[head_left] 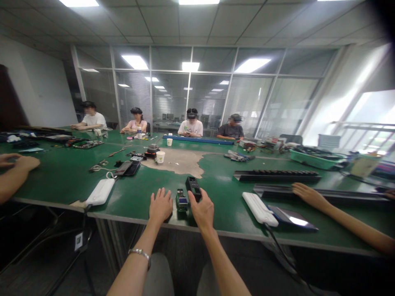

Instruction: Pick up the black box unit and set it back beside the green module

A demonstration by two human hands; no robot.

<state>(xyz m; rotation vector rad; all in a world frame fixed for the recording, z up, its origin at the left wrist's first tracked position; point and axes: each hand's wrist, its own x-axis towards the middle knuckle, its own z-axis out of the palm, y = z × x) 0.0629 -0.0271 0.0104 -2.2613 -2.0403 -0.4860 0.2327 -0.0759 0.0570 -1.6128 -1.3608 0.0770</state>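
My left hand rests palm down near the table's front edge, its fingers spread and nothing in them. Just right of it, a small green circuit board with a little display lies on the table, between my two hands. My right hand is closed around the near end of a black plastic case, thumb on its left side and fingers on its right. The case looks hollow with openings in its top; its lower part is hidden by my hand.
White power strips lie left and right, a dark tablet beside the right one. Black metal channels and a paper cup stand farther off. Co-workers' arms reach in from both sides. Several people sit opposite.
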